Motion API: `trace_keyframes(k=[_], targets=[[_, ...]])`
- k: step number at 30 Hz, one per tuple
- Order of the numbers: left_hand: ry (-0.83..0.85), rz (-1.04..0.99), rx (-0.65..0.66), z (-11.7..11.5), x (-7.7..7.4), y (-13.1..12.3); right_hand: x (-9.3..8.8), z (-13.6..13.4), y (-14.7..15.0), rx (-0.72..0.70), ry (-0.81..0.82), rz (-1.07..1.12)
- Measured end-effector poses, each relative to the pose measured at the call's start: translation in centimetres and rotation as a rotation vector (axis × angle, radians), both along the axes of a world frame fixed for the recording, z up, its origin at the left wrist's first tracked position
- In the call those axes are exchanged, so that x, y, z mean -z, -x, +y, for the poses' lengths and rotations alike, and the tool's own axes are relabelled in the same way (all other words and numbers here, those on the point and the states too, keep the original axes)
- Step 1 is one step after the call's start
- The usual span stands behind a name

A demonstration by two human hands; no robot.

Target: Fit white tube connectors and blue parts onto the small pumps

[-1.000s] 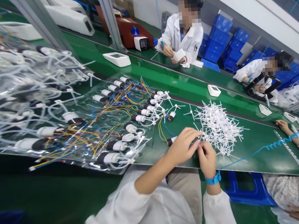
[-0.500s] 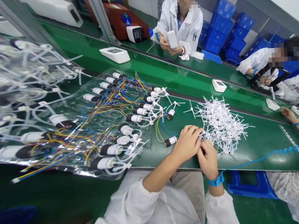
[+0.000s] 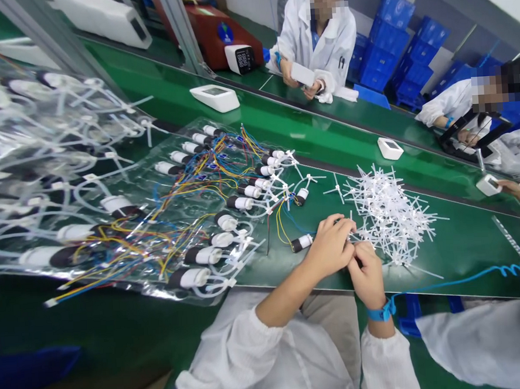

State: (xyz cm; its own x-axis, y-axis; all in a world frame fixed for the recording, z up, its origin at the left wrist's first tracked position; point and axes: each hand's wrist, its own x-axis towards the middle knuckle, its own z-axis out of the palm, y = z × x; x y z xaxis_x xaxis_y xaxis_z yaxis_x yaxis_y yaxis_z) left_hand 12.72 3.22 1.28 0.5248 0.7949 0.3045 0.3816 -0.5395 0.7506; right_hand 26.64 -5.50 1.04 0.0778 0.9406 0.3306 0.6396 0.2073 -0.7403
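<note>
Hands: two! Left (image 3: pixel 335 245), right (image 3: pixel 367 275), fingers bunched (pinching what? can't tell!)
Pile (image 3: pixel 391 216): one, beside right
Cylinder (image 3: pixel 302 242): one, beside left

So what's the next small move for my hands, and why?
Probably reach with your left hand for the black-and-white cylinder: it lies right beside that hand on the table, with no tube visible on it, and the white connectors are piled beyond your right hand. Anything between your hands is hidden.

The bare left hand (image 3: pixel 333 246) arches with its back upward and fingers bent, its bare forearm (image 3: pixel 288 292) slanting in — fingertips close to the curled bare right hand (image 3: pixel 367 273), whose thumb is bent.
</note>
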Motion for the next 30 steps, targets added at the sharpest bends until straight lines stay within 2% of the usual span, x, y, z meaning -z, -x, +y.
trace_keyframes(k=[5,13,22,26,30], targets=[[-0.008,-0.135,-0.066,-0.2,0.0,0.1,0.0,0.0,0.4,0.050,-0.016,0.006],[-0.119,-0.313,-0.168,0.2,0.6,0.1,-0.2,0.0,0.1,0.038,-0.037,0.122],[-0.039,-0.494,-0.212,0.6,0.8,0.7,1.9,-0.4,-0.7,0.139,-0.016,0.227],[-0.005,-0.489,-0.225,0.5,0.6,0.8,2.4,-0.3,-0.9,0.148,-0.010,0.242],[0.030,-0.391,-0.154,0.1,0.2,0.9,2.5,-0.2,-1.0,0.160,-0.019,0.251]])
